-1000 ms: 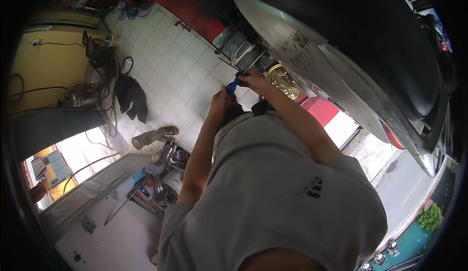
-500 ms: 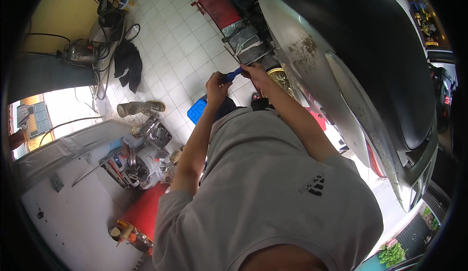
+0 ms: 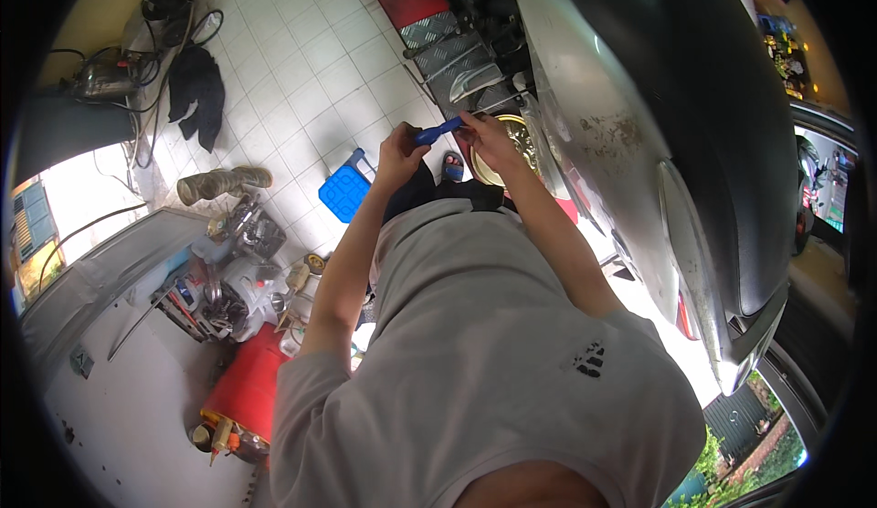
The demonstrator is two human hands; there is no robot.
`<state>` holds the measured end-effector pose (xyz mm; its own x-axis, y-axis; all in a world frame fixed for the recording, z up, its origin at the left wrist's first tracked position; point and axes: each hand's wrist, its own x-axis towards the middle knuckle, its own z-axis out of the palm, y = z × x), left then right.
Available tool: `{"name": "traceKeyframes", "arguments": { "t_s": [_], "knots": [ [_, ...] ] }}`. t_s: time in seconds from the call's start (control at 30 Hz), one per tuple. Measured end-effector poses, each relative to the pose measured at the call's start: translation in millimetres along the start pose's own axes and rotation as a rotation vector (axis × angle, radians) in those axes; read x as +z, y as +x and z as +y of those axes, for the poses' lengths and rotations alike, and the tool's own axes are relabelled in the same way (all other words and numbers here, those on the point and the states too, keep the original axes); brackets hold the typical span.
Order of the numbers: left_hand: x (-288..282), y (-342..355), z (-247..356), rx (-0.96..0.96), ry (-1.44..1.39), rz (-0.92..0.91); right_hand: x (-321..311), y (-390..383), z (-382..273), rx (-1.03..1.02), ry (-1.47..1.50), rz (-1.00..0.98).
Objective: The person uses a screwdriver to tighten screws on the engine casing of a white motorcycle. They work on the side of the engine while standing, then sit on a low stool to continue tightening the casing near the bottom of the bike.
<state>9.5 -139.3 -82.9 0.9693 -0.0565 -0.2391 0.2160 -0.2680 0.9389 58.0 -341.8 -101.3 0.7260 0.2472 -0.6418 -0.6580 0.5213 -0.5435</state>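
Observation:
In front of my waist, both hands are closed on a slim blue-handled tool (image 3: pixel 438 131). My left hand (image 3: pixel 398 153) grips its left end, and my right hand (image 3: pixel 491 141) pinches the other end. Past my right fingers runs a thin metal rod (image 3: pixel 504 103); whether it belongs to the tool I cannot tell. Close to my right hand, a round gold-coloured pan (image 3: pixel 514 133) lies low beside the motorbike (image 3: pixel 598 133), whose grey side panel is smeared with dirt. The tool's exact kind is too small to make out.
A blue plastic stool (image 3: pixel 347 193) stands on the tiled floor (image 3: pixel 301 79) left of my legs. Beyond my right hand is a red and metal-plate lift (image 3: pixel 429 33). Hoses, a dark cloth (image 3: pixel 196 97) and a workbench with parts and a red surface (image 3: pixel 245 380) line the left.
My view has shifted, so the stool, bench and floor items sit further left and the motorbike shows more of its side. Both hands keep their hold on the blue-handled tool.

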Motion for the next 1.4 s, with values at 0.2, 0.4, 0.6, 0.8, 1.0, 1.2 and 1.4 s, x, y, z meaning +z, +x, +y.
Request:
{"name": "traceKeyframes", "arguments": {
  "t_s": [0.2, 0.4, 0.6, 0.8, 1.0, 1.2, 1.4],
  "knots": [
    [-4.9, -3.5, -2.2, 0.188, 0.073, 0.027, -6.4, 0.3, 10.0, -0.048, -0.222, 0.242],
    [-15.0, 21.7, -20.7, -0.684, -0.868, -0.445, 0.1, -6.3, 0.8, -0.001, -0.230, 0.346],
    [-26.9, 40.8, -16.3, -0.490, -0.559, -0.463, 22.0, -6.6, -1.7, 0.089, -0.143, 0.379],
    [-30.1, 48.9, -4.9, 0.012, -0.065, -0.259, 43.3, 0.3, 4.4, 0.104, -0.241, 0.414],
    [-37.5, 56.9, -14.7, -0.616, -0.620, -0.480, 40.4, -3.1, -1.6, 0.119, -0.407, 0.427],
    [-27.7, 48.5, -12.4, -0.778, -0.799, -0.637, 44.7, -1.4, -5.7, 0.071, -0.239, 0.415],
    [-39.5, 62.4, -7.1, -0.817, -0.832, -0.800, 43.8, -6.5, -16.8, 0.079, -0.487, 0.323]
  ]
}}
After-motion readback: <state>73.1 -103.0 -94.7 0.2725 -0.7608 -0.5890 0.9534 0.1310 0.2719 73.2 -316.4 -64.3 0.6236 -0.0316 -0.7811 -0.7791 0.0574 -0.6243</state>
